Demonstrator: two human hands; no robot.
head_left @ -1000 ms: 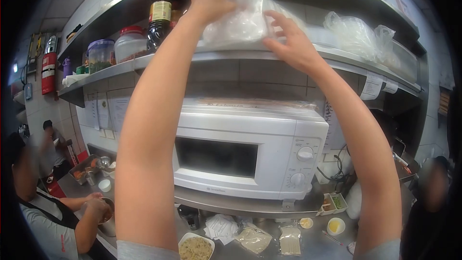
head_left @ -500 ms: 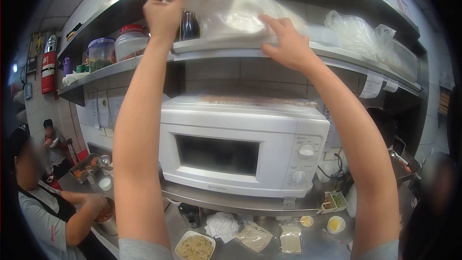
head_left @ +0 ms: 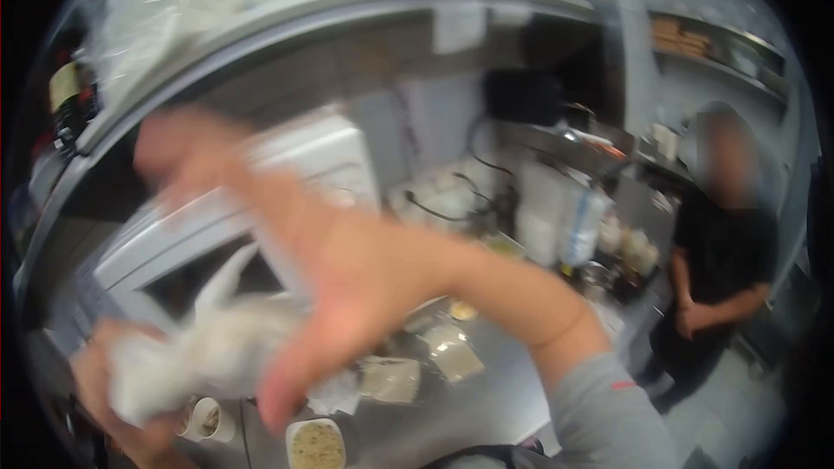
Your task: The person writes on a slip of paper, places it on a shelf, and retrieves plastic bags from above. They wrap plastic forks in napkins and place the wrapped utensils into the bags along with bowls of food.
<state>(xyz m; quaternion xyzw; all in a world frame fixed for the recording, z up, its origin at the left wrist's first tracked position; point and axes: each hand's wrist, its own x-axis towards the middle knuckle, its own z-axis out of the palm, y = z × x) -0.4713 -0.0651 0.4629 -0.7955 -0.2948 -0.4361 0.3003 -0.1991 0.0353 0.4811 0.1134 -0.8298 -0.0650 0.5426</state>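
Note:
My left hand [head_left: 117, 382], low at the left, is wrapped round a crumpled whitish plastic bag [head_left: 226, 339]. The bag hangs in front of the microwave [head_left: 304, 156], partly hiding its door. My right hand [head_left: 321, 252] is blurred by motion in the middle of the view, its fingers and thumb spread with nothing between them. It is above and to the right of the bag. A square bowl of food [head_left: 316, 445] stands on the counter below the hands.
A shelf [head_left: 347, 0] with a large plastic bag [head_left: 174, 17] crosses the top. Packets [head_left: 391, 379] lie on the metal counter [head_left: 504, 382]. White containers [head_left: 540, 213] stand further right. A person in dark clothes [head_left: 725, 247] stands at the right.
The view has turned right and down. Both hands have come down from the shelf, and my left hand now holds a whitish bag. My right hand has moved off the large bag on the shelf.

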